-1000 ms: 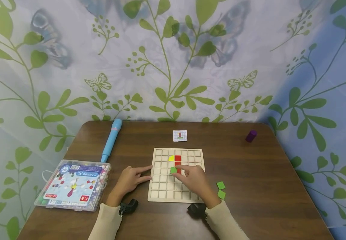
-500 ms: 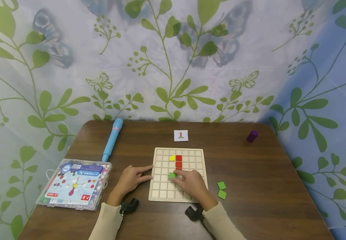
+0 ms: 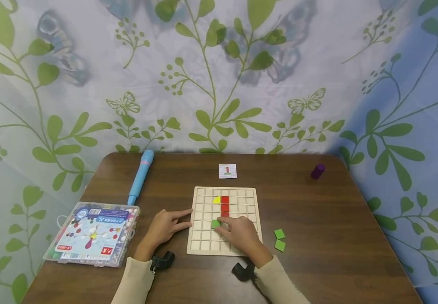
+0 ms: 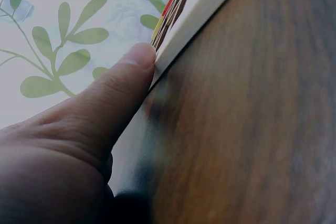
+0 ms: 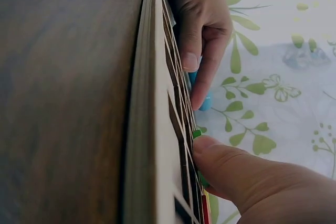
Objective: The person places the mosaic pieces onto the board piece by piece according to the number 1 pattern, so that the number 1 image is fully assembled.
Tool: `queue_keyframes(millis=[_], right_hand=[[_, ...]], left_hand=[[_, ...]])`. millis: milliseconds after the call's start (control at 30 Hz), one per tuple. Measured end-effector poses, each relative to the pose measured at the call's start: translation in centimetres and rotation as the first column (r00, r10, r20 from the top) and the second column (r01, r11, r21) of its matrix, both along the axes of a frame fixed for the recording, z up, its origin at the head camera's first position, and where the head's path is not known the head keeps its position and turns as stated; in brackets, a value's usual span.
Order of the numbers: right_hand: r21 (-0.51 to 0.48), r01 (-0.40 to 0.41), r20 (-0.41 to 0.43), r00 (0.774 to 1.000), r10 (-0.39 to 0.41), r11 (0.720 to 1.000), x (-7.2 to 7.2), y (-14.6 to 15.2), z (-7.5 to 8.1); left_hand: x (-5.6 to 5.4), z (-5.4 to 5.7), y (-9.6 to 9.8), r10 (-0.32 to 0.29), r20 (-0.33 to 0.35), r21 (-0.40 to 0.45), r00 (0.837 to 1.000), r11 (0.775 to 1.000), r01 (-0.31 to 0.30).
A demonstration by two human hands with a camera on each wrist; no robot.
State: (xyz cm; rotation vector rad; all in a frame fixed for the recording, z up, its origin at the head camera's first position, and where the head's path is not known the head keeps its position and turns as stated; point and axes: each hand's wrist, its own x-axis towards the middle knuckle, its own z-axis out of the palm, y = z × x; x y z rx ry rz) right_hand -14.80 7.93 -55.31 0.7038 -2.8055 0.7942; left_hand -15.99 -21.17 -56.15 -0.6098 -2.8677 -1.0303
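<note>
A wooden grid board (image 3: 203, 245) lies on the table, bearing a yellow quarter-round tile (image 3: 217, 200) and a column of red square tiles (image 3: 224, 207). Thumb and index finger of my right hand (image 3: 241, 236) pinch a green square tile (image 3: 215, 224) over a cell just left of and below the red column. In the right wrist view, the thumb partly covers that green tile (image 5: 197, 133). My left hand (image 3: 165, 228) touches the board's left edge with thumb and index finger extended. Two loose green square tiles (image 3: 279, 234) lie right of the board.
Behind the board lies a small pattern card (image 3: 228, 171). A blue toy microphone (image 3: 141, 175) and a clear plastic box (image 3: 93, 234) of coloured pieces are at the left. A purple cylinder (image 3: 318, 171) stands at the far right.
My right hand has brought the green tile down and slightly left, from beside the red column to a cell lower on the board. The left hand keeps its place at the edge.
</note>
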Motion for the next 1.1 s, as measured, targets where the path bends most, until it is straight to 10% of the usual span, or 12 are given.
queue_keyframes(millis=[1100], right_hand=[[0.003,0.031,0.104,0.994,-0.031,1.0,-0.08,-0.02,-0.16]], left_hand=[[0.08,-0.14,-0.04,0.004,-0.01,-0.009,1.0,1.0,-0.004]])
